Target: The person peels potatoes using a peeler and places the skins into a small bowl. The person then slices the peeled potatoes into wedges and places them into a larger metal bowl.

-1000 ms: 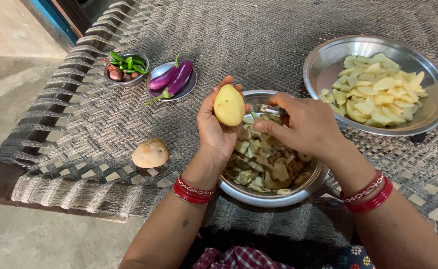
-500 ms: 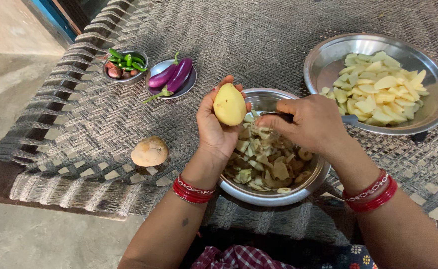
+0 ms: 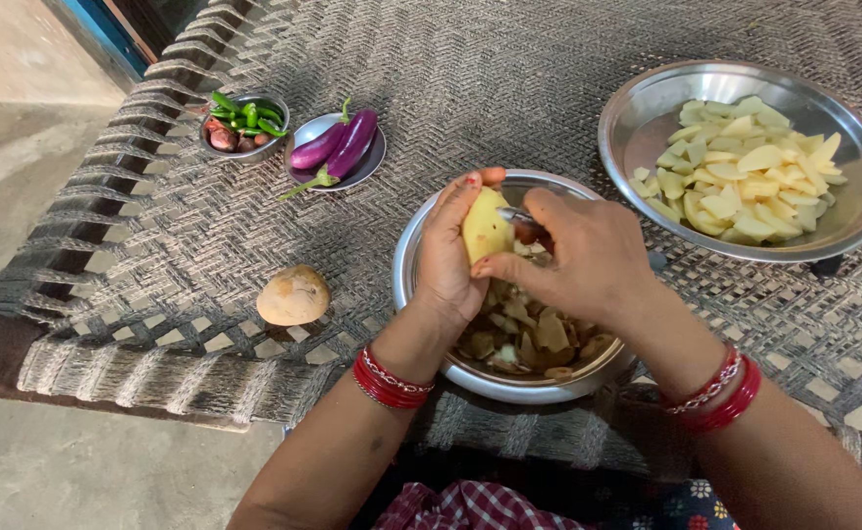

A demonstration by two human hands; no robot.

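Left hand [image 3: 447, 257] grasping peeled potato [image 3: 485, 228] above steel bowl [image 3: 421, 245] of peels; right hand [image 3: 583, 257] clenched around small metal peeler [image 3: 515, 216], touching potato.

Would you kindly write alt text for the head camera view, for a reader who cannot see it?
The left hand holds a peeled potato over a steel bowl of peelings while the right hand works a small metal tool against it. On the woven cot sit a tray of potato slices, eggplants, chillies and an unpeeled potato.

Home courtyard, woven rope cot [image 3: 509, 79], steel vegetable bowls [image 3: 848, 211], bare floor [image 3: 19, 196]
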